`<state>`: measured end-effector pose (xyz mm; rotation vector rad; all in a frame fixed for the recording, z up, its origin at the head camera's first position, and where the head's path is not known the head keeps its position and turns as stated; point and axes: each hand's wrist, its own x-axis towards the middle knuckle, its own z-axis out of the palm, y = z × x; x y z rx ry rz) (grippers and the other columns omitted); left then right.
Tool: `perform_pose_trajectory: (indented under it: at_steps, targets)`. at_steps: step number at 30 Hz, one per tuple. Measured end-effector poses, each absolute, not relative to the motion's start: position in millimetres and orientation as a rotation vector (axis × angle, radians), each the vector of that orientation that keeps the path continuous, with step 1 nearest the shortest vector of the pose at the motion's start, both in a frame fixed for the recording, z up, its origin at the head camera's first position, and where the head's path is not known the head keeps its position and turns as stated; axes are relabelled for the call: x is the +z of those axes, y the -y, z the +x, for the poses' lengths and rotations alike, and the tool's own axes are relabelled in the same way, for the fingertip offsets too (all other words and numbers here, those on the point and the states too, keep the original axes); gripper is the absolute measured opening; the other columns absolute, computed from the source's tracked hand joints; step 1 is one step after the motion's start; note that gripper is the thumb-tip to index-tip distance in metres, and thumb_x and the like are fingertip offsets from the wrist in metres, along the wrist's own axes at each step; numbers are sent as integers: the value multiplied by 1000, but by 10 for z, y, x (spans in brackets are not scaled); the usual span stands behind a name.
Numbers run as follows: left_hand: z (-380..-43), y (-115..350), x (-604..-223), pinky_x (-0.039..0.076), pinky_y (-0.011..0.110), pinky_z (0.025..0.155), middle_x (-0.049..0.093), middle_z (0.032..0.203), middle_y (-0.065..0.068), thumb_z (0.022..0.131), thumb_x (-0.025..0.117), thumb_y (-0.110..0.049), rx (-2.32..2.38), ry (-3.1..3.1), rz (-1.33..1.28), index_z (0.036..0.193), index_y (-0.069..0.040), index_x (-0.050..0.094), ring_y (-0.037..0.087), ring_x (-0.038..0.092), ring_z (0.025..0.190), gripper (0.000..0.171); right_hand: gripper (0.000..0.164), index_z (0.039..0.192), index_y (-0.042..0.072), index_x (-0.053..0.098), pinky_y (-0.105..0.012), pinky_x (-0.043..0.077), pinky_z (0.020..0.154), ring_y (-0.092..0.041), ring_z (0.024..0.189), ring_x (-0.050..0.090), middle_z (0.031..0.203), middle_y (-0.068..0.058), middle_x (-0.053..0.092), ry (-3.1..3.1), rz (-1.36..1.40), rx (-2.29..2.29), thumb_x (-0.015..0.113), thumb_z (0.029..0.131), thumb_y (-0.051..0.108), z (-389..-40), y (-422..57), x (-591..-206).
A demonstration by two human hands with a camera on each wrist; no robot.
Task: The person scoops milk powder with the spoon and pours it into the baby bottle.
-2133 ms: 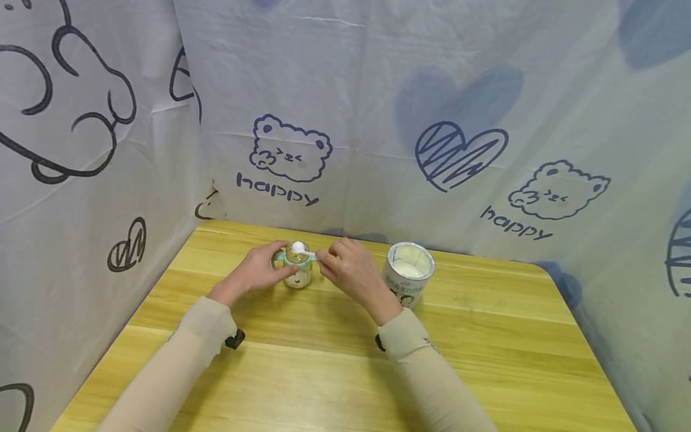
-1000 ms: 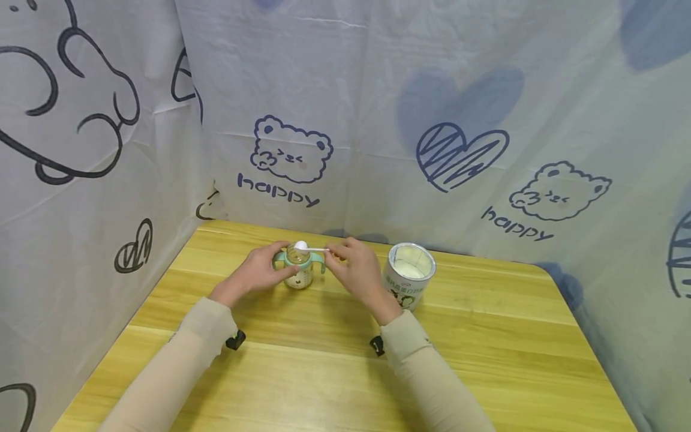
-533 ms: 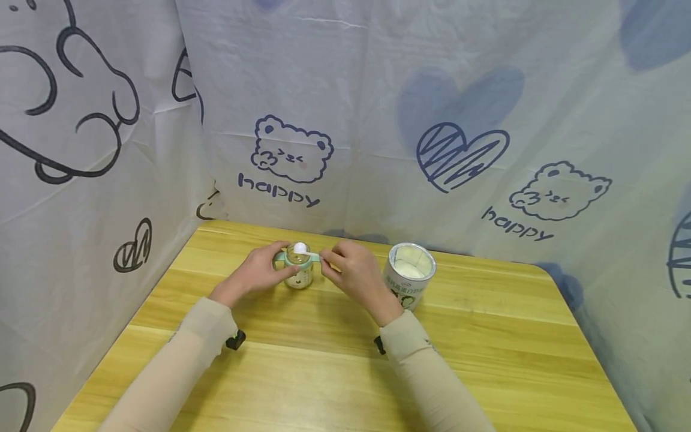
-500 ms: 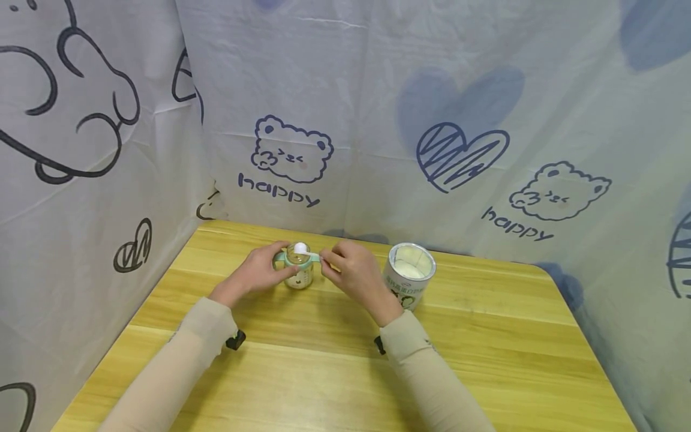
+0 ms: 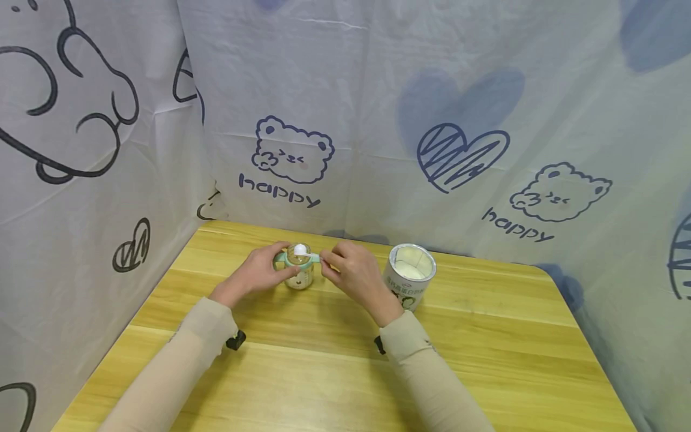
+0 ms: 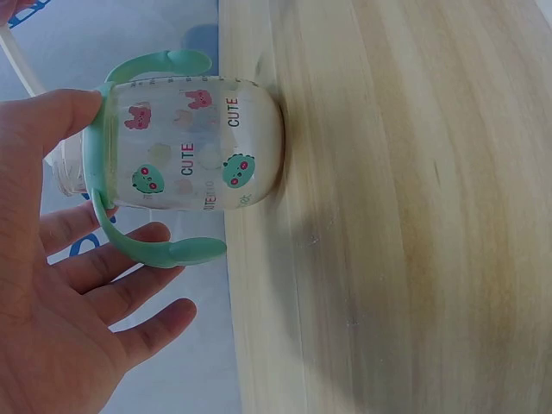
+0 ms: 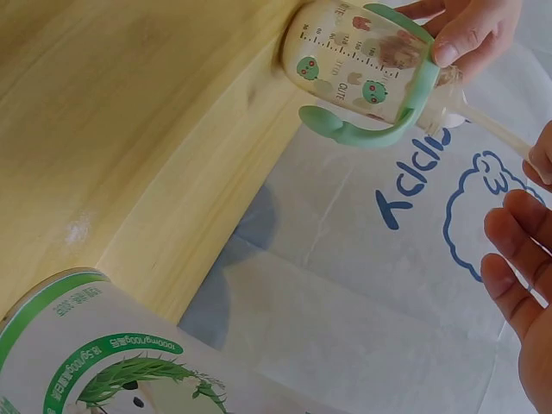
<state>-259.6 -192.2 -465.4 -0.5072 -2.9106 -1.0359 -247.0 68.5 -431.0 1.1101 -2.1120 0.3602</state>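
Observation:
A clear baby bottle (image 5: pixel 301 279) with mint-green handles and printed pictures stands upright on the table. My left hand (image 5: pixel 258 268) grips it at the green collar, thumb in front. In the left wrist view, pale contents show at the base of the bottle (image 6: pixel 185 142), and three fingers spread behind one handle. My right hand (image 5: pixel 352 271) pinches the thin handle of a white scoop (image 5: pixel 300 249). The scoop's bowl sits at the bottle's open mouth. In the right wrist view, the scoop's handle (image 7: pixel 496 131) slants from the mouth to my thumb and fingers.
An open milk powder can (image 5: pixel 405 289) stands right of my right hand, with pale powder inside. It also shows low in the right wrist view, with green print. The wooden table (image 5: pixel 302 372) meets a printed cloth (image 5: pixel 372 198) along its back and left.
One second ago the scoop's handle lay nearly level, above the bottle's right handle. Now it slants lower across that handle, the right hand slightly further left. The left hand stays on the bottle.

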Motion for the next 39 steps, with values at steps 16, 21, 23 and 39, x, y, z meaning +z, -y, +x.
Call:
perform_pose_trajectory:
  at_steps: [16, 21, 23, 39]
  targets:
    - [-2601, 1897, -4609, 49, 58, 114, 61, 146, 23, 97, 72, -48, -1022, 2944, -489, 155, -5, 48, 41, 60, 133, 77, 8, 95, 10, 84, -25, 53, 58, -16, 69, 62, 83, -4, 71, 2110, 1021, 406, 79, 92, 13, -2467, -739, -4270]
    - [-2621, 1887, -4571, 50, 61, 111, 62, 144, 26, 97, 71, -52, -1013, 2948, -497, 157, -6, 44, 42, 61, 131, 81, 9, 98, 9, 85, -25, 53, 58, -16, 69, 62, 85, -4, 71, 2104, 997, 439, 78, 92, 13, -2445, -760, -4221]
    - [-2634, 1884, -4560, 51, 61, 111, 62, 144, 26, 97, 71, -53, -1001, 2945, -507, 158, -6, 43, 43, 61, 132, 81, 10, 99, 9, 85, -25, 52, 57, -16, 68, 61, 85, -4, 71, 2104, 981, 445, 78, 92, 14, -2440, -773, -4196]
    - [-2711, 1730, -4435, 40, 63, 121, 47, 162, 20, 96, 69, -59, -1052, 2879, -597, 159, -10, 44, 44, 46, 147, 84, 7, 94, 6, 81, -28, 50, 53, -17, 62, 57, 80, -6, 69, 2047, 918, 545, 78, 88, 6, -2450, -1002, -4068]
